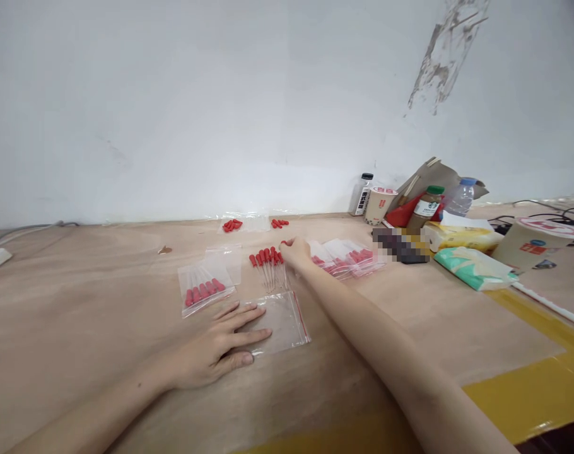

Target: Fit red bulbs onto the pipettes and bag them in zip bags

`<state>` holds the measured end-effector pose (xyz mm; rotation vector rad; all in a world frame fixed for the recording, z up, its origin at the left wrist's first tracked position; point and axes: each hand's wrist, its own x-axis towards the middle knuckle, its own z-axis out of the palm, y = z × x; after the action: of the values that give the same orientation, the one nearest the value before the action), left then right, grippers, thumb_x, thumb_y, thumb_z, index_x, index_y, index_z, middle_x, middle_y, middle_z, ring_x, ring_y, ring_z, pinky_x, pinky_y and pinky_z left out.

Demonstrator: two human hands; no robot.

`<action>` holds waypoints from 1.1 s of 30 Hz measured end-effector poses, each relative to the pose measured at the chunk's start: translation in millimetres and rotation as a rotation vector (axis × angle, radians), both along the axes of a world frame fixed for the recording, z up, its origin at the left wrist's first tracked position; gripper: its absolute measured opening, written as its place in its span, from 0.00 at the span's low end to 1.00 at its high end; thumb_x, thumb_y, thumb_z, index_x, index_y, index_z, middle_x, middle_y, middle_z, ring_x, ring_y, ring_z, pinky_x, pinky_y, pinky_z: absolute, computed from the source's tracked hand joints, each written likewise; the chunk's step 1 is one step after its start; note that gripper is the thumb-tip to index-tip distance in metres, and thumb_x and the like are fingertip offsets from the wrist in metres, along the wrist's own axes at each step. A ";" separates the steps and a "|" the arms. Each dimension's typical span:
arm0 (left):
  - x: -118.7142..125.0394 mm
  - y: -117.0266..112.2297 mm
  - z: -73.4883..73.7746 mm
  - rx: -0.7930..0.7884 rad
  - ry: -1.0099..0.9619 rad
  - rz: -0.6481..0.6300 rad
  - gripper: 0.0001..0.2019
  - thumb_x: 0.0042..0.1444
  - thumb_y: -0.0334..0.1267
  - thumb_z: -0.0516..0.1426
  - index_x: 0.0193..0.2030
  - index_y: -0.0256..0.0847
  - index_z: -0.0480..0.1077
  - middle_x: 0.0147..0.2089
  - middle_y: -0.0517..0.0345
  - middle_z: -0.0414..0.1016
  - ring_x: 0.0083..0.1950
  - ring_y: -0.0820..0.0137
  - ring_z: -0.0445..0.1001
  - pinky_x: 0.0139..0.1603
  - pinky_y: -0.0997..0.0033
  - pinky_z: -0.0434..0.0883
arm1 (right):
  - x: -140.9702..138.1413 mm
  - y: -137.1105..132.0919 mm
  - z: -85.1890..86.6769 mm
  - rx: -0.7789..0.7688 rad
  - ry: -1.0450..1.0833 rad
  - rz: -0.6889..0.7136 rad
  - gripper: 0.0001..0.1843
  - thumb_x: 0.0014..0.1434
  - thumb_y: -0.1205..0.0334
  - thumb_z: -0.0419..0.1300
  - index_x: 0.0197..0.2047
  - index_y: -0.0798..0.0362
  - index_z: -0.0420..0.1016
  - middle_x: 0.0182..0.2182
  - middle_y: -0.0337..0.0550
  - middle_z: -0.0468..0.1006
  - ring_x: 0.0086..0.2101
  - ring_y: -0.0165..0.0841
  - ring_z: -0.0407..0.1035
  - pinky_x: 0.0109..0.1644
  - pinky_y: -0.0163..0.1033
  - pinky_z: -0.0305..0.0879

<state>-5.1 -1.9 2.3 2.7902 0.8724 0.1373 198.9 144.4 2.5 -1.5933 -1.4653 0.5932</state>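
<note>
My left hand (225,340) lies flat with fingers spread, pressing on a clear zip bag (282,321) that has a red seal line at its right end. Beyond the bag, several glass droppers (267,263) with red rubber bulbs lie side by side, thin tips toward me. At their right edge, the fingers of my right hand (296,253) pinch a red-bulbed dropper (284,243), mostly hidden by the hand. To the left rests a filled zip bag (204,287) with several droppers inside, overlapping another clear bag (228,258).
More filled bags (346,258) overlap right of my right hand. Loose red bulbs (231,225) lie near the wall. On the right stand milk tea cups (380,205), bottles (425,209), tissue packs (476,268) and a blurred dark object (400,246). Cables (561,221) lie far right.
</note>
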 end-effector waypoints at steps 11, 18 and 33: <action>20.9 -1.9 -4.7 0.006 0.048 0.032 0.20 0.63 0.45 0.43 0.62 0.60 0.47 0.68 0.62 0.40 0.67 0.61 0.41 0.63 0.48 0.43 | 92.5 -88.4 -18.5 0.248 0.560 0.095 0.20 0.50 0.51 0.56 0.42 0.51 0.55 0.20 0.29 0.65 0.17 0.25 0.62 0.18 0.30 0.62; 23.5 -2.2 -4.8 -0.016 0.043 0.052 0.20 0.63 0.47 0.43 0.62 0.60 0.48 0.68 0.62 0.40 0.67 0.61 0.42 0.63 0.48 0.43 | 87.9 -99.5 -28.8 0.199 0.715 0.037 0.20 0.47 0.51 0.58 0.38 0.49 0.54 0.24 0.30 0.64 0.19 0.25 0.63 0.19 0.32 0.64; 22.9 -2.6 -7.0 -0.002 0.004 0.054 0.21 0.63 0.46 0.44 0.63 0.59 0.46 0.67 0.62 0.42 0.66 0.62 0.44 0.64 0.49 0.43 | 89.3 -108.2 -28.5 -0.072 0.847 0.355 0.22 0.42 0.55 0.65 0.34 0.50 0.58 0.26 0.34 0.72 0.24 0.28 0.70 0.29 0.36 0.69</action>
<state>17.8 -4.5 -4.7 2.7675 0.9490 0.1391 288.2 36.2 -26.0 -0.9166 -1.0605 1.3396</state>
